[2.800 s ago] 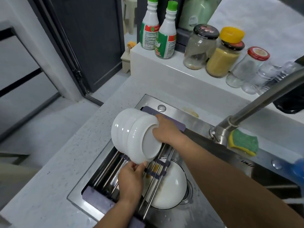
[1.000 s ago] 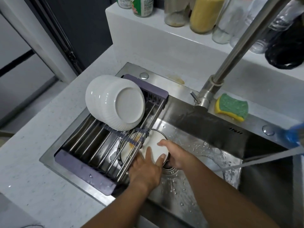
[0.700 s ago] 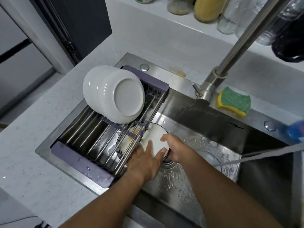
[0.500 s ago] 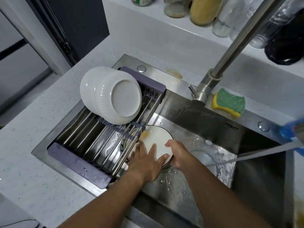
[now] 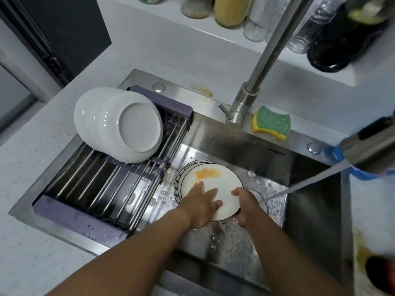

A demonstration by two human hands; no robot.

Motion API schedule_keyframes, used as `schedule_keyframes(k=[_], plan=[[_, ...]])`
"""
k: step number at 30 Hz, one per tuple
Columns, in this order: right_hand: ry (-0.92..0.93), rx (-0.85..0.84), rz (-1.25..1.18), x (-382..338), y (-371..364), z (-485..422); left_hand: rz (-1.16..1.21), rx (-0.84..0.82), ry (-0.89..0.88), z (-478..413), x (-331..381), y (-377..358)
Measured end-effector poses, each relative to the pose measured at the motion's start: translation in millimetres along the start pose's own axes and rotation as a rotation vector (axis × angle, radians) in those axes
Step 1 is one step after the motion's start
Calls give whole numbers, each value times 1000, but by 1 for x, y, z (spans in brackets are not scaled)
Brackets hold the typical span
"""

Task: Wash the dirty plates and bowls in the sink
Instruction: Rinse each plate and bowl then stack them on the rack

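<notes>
A white plate (image 5: 222, 184) with a thin dark rim and an orange smear lies tilted in the steel sink (image 5: 299, 210), on top of another plate (image 5: 181, 176). My left hand (image 5: 203, 205) lies flat on the plate's face with fingers spread. My right hand (image 5: 245, 207) grips the plate's right edge. A stack of white ribbed bowls (image 5: 119, 124) rests upside down and tilted on the purple-framed drying rack (image 5: 81, 218) across the sink's left half.
Water streams from the spray head (image 5: 367, 146) at the right into the sink. The faucet neck (image 5: 265, 52) rises behind. A green-yellow sponge (image 5: 271, 122) lies on the sink ledge. Jars (image 5: 230, 9) and a black bag (image 5: 339, 43) stand on the back shelf.
The bowl stack was set on the rack and released. Both hands went down into the sink and drew the smeared plate rightward from under the rack, lifting its edge.
</notes>
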State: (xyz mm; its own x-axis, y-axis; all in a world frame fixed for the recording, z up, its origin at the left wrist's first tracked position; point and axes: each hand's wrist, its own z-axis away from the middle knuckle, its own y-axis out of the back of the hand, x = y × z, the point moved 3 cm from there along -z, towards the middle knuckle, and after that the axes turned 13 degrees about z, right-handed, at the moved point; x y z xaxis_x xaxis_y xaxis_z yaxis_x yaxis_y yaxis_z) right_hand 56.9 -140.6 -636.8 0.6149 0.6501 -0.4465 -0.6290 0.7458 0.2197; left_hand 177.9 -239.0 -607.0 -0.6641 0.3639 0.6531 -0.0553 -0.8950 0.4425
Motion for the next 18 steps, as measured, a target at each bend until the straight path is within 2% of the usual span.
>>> schedule_keyframes(k=[4,6,8,10,11,14,18], plan=[[10,15,-61,-1,5,2,8,345,-117,5,-16,9],[13,2,-75,0,7,1,217,481,-4,2,-31,9],[10,-7,-84,0,7,1,546,442,163,-7,-46,6],[7,-1,-92,1,7,0,813,369,214,-16,-58,1],[2,7,-100,2,8,0,870,341,218,-18,-59,0],[-12,48,-148,7,13,4,923,263,202,-23,-57,0],[-46,132,-247,22,26,6,853,164,200,-28,-40,0]])
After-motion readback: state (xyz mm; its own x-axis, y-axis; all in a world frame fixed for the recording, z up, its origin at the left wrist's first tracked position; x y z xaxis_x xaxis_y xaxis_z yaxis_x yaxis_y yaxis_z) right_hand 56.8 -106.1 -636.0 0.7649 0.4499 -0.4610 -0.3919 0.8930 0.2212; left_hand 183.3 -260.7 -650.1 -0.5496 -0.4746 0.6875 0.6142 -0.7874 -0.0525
